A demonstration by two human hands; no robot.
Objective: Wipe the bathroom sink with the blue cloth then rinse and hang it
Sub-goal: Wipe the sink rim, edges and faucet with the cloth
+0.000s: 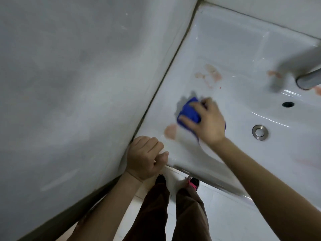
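Note:
My right hand [206, 122] grips a folded blue cloth [188, 113] and presses it on the left ledge of the white sink [234, 49]. Pinkish smears lie on the ledge just beyond the cloth [210, 73] and one near its front corner [171, 131]. My left hand [145, 156] is curled into a loose fist and rests on the sink's front left corner, holding nothing. The hand covers most of the cloth.
A grey faucet spout [307, 80] reaches over the basin at the right, above the overflow hole [288, 104] and the metal drain [260, 132]. A grey wall [78, 75] runs along the sink's left side. Below are my legs and the tiled floor [225, 220].

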